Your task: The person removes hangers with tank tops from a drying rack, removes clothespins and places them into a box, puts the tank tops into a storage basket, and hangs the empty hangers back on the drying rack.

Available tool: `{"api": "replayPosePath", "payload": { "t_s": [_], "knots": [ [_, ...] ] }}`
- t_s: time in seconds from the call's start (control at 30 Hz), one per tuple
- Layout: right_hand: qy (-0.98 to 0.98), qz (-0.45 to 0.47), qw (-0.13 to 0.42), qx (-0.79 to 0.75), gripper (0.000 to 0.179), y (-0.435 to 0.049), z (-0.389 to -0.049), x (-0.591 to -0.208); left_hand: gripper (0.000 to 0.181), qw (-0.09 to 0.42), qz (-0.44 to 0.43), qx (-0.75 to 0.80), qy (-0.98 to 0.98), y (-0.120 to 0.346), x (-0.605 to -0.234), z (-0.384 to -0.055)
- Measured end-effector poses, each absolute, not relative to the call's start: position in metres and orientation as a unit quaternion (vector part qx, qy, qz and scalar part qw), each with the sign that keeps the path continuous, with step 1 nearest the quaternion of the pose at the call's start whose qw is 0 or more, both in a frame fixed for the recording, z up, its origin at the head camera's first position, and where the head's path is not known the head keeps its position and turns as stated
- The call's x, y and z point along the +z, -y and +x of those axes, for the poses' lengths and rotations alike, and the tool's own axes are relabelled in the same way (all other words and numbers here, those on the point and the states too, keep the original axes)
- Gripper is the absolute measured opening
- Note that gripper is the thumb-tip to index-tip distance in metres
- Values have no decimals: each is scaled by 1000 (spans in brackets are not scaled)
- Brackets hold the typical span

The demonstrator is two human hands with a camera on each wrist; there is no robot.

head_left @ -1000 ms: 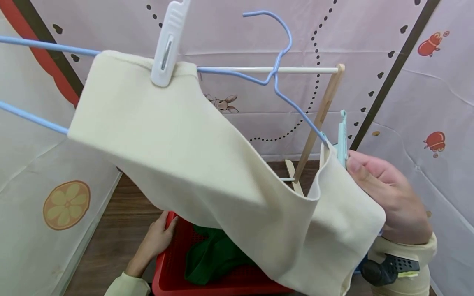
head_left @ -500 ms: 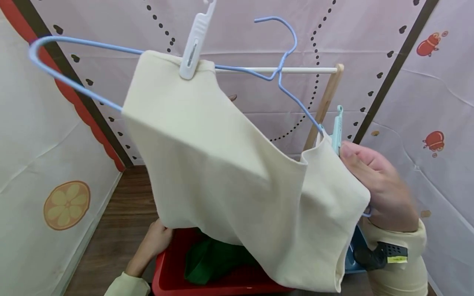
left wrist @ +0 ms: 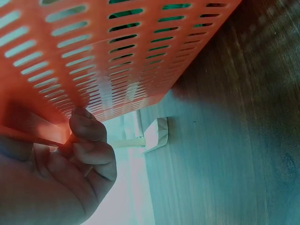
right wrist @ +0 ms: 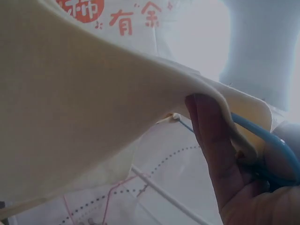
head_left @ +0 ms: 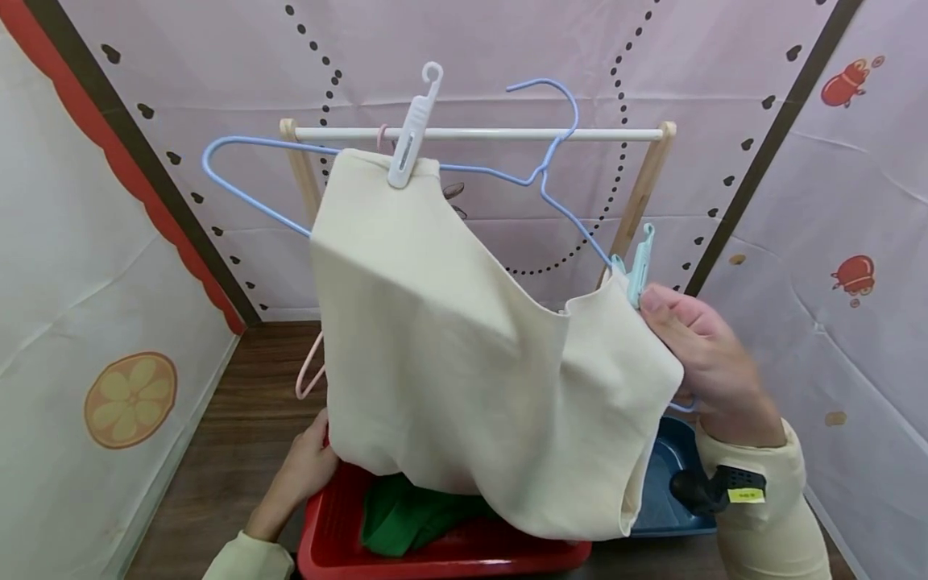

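Shirt (head_left: 464, 346), cream, hangs across the centre of the head view on a blue hanger (head_left: 478, 170) that slopes down toward the right. Right hand (head_left: 703, 354), right of centre, pinches the shirt's right shoulder: the thumb lies on the outer face beside the base of a light-blue clip (head_left: 640, 262); the right wrist view shows fingers under the cloth edge, with the hanger's rounded end within the grasp. Left hand (head_left: 304, 463), lower left, curls its fingers round the left rim of a red basket (head_left: 464, 565), near the shirt's lower left edge. A white clip (head_left: 410, 137) stands tilted on the shirt's upper left shoulder.

The lower hem overlaps the basket in the view; the lower right corner overlaps a blue tray (head_left: 670, 451). The hanger hook, upper right of centre, crosses the rod of a rack (head_left: 471, 134); contact cannot be told. A strip of floor (head_left: 246, 403) separates the left hand from the printed sheet (head_left: 58, 306) at the left. Room also shows between the right hand and the right-hand sheet.

The cloth is soft and matte, with rounded folds. The basket wall carries long slots; a crumpled green cloth (head_left: 406, 519) lies inside. The rack posts and the floor show wood grain.
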State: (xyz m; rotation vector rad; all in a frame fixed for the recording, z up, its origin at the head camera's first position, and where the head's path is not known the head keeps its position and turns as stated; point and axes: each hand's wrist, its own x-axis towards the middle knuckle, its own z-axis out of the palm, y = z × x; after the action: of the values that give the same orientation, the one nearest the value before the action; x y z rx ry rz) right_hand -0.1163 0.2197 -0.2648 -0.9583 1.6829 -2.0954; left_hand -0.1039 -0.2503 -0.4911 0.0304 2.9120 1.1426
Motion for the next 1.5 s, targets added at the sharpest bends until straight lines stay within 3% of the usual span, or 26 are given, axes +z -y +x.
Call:
{"api": "replayPosePath", "payload": {
  "t_s": [0.47, 0.77, 1.07, 1.5],
  "knots": [
    [-623, -359, 70, -691, 34, -210, -133, -304, 36, 4, 12, 386, -922, 250, -491, -103],
    [-634, -330, 59, -697, 32, -214, -136, -331, 52, 36, -16, 398, -916, 247, -488, -104],
    [-662, -315, 46, -678, 30, -213, -138, -356, 53, 62, -39, 433, -898, 246, -487, -104],
    [-701, -288, 29, -651, 25, -214, -136, -383, 52, 52, -40, 422, -904, 245, -487, -104]
  ]
}}
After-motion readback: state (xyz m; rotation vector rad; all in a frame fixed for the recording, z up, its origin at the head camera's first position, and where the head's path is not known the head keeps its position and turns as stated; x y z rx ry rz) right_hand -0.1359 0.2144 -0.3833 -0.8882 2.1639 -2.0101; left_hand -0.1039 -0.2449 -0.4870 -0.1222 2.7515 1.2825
